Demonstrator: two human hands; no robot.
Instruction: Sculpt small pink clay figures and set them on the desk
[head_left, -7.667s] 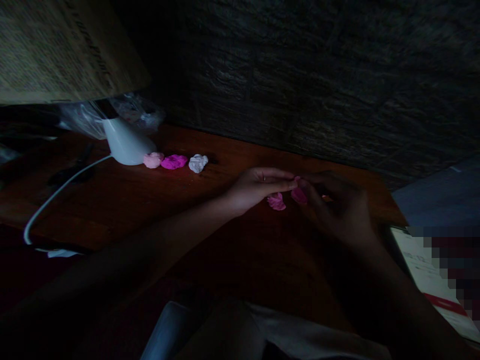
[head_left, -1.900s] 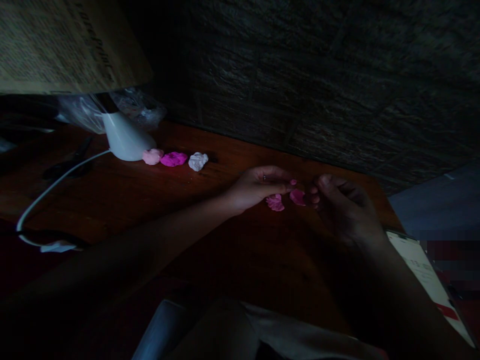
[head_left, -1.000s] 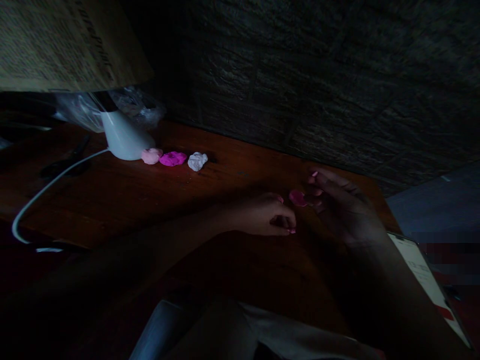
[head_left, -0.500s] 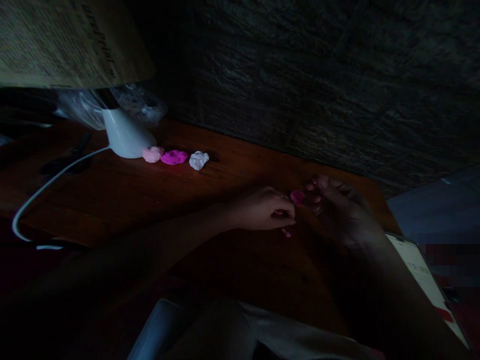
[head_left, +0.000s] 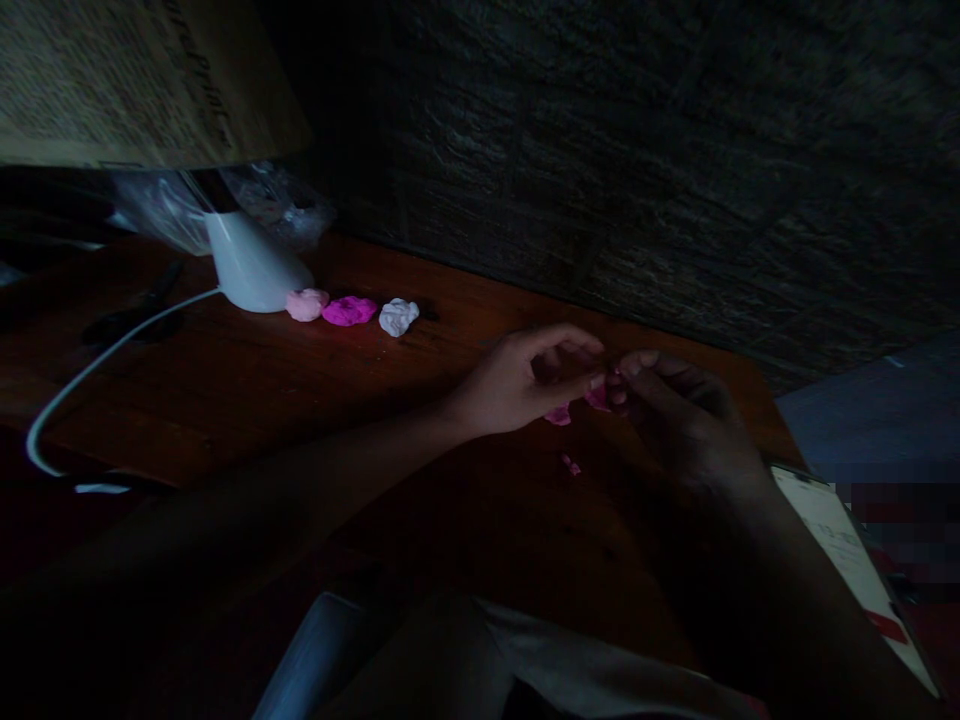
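Pink, doughy-looking: one small bit [head_left: 619, 372], near the far edge of the tabletop [head_left: 465, 325], pinched between thumb and finger of the right hand [head_left: 628, 370]. Judged light, soft and easily dented; best taken lightly at the rim with fingertips.

Left hand [head_left: 600, 364]: thumb and fingers apart, tips beside the right hand's; whether anything clings to them, cannot tell.

Below the fingertips: one thin pink disc [head_left: 598, 399], partly hidden, and one pink piece [head_left: 559, 415] to its left. Both probably floppy, quick to tear or crease; lift from beneath an edge. Nearer: one pink scrap [head_left: 571, 464], lying loose.

Left, in a row: white lump [head_left: 398, 317], standing apart; magenta lump [head_left: 349, 311] and pale pink lump [head_left: 306, 305], side by side, the latter against the white lamp base [head_left: 255, 268]. Likely soft, thick enough to grip around the sides.

Containers: one clear plastic bag [head_left: 161, 212], crumpled, behind the lamp base; contents too dim to tell.
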